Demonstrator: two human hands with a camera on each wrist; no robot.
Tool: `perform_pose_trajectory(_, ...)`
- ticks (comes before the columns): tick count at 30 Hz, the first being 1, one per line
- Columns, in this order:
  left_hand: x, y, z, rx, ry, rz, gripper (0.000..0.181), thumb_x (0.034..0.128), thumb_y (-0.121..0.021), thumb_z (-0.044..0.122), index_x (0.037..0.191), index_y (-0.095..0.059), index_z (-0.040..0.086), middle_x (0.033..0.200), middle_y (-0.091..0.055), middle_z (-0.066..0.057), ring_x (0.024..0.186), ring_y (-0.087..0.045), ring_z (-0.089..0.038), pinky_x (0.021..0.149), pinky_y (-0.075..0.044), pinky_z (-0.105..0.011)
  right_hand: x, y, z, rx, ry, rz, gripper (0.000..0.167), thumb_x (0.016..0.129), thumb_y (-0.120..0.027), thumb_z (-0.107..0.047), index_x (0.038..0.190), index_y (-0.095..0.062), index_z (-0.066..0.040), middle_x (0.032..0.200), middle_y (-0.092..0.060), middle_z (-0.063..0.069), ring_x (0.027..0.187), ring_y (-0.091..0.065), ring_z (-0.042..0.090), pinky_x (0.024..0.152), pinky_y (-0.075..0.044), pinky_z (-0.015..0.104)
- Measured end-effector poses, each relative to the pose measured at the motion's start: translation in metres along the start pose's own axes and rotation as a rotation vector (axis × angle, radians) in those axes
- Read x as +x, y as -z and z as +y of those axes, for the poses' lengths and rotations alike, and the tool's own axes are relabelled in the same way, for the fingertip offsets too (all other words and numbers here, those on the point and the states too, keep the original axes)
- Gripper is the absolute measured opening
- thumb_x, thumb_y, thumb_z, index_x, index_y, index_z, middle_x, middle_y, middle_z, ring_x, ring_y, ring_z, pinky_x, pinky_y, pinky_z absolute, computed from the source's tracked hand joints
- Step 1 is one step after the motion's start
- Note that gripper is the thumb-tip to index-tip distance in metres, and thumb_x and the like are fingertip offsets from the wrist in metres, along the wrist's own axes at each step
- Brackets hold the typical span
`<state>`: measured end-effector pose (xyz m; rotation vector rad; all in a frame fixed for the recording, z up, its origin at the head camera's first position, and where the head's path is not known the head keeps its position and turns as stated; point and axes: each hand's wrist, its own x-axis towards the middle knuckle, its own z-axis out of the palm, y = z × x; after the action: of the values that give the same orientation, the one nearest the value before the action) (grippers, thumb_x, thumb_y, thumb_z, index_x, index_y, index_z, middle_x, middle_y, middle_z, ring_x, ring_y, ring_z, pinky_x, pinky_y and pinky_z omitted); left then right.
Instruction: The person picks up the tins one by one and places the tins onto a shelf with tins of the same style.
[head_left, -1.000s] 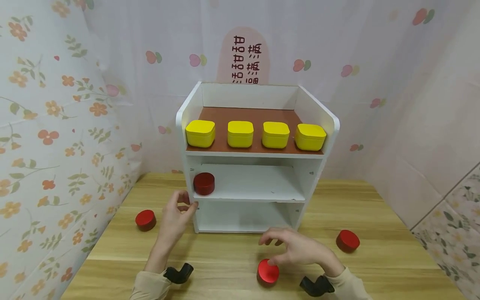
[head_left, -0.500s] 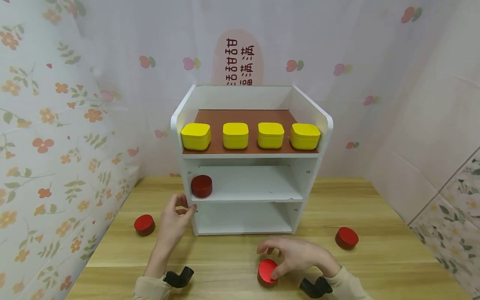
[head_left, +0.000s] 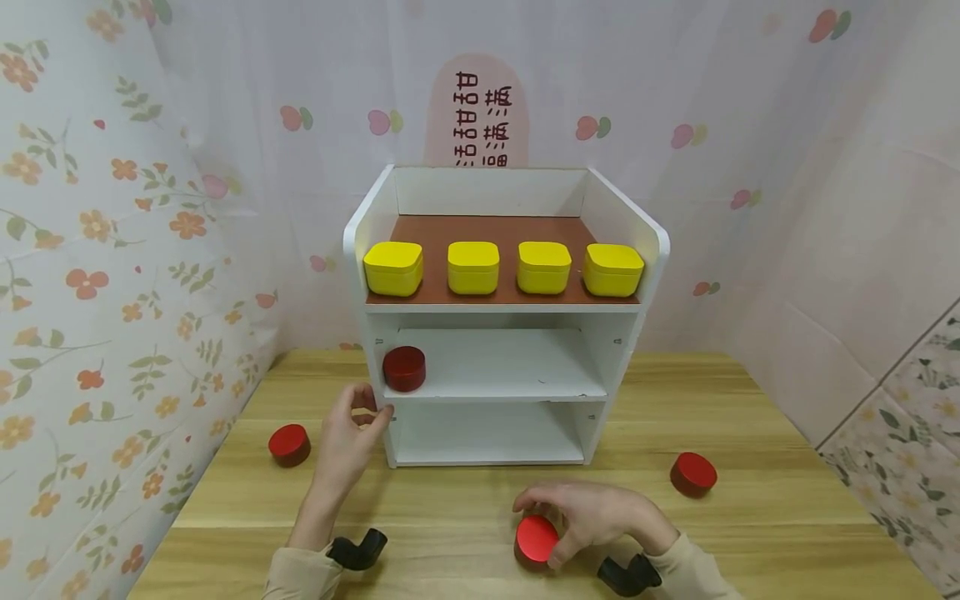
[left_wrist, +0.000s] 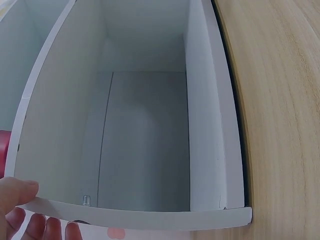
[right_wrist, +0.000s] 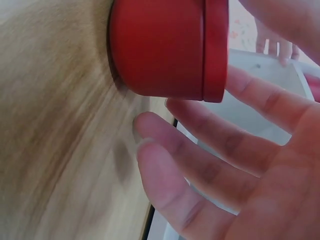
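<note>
My left hand [head_left: 348,437] grips the front edge of the left side panel of a small white shelf [head_left: 487,402]. In the left wrist view its thumb [left_wrist: 20,192] lies on the near side of that panel, with the other fingers round the outer face. My right hand [head_left: 592,517] curls round a round red tin [head_left: 536,540] on the table, thumb at its near right edge and index finger at its far left. The right wrist view shows the lidded tin [right_wrist: 160,47] upright on the wood, between thumb and index finger; the other fingers [right_wrist: 172,185] spread below it.
A dark red tin [head_left: 404,369] stands at the left of the middle shelf. Several yellow square tins [head_left: 473,268] line the brown top. Other red tins lie on the wooden table [head_left: 442,517]: one at left [head_left: 289,445], one at right [head_left: 693,474]. Patterned cloth hangs behind.
The right thumb has slid from the tin's top to its near right side, and the fingers have come lower round it. The left hand keeps its hold on the shelf. The view shifted slightly.
</note>
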<state>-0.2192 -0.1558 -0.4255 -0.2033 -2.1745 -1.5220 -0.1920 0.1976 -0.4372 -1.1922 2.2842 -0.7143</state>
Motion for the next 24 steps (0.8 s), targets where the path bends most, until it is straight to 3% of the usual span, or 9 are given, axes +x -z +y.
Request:
perform_pose_trajectory(17,-0.0007,0.0009,-0.0006,-0.009,-0.011,-0.009,0.029,0.0834,-0.072,-0.005,0.105,-0.055,0.001,0.094,-0.057,-0.011,0.089,-0.055,-0.020,0.073,-0.052,-0.023,0.0017,-0.0054,-0.0003,-0.103,0.053,0.001,0.054,0.073,-0.085,-0.022,0.120,-0.058,-0.020,0.110,-0.053,-0.018,0.095,-0.049,-0.002,0.079,-0.043,0.016)
perform_pose_trajectory(24,0.0001,0.0012,-0.0009,-0.021,-0.018,-0.009,0.029,0.0837,-0.071,-0.006,0.107,-0.055,0.000,0.094,-0.057,-0.012,0.090,-0.055,-0.020,0.073,-0.052,-0.022,0.0043,-0.0044,-0.0011,-0.063,-0.029,0.000,0.053,0.073,-0.085,-0.025,0.117,-0.056,-0.026,0.103,-0.052,-0.019,0.091,-0.049,0.000,0.077,-0.044,0.018)
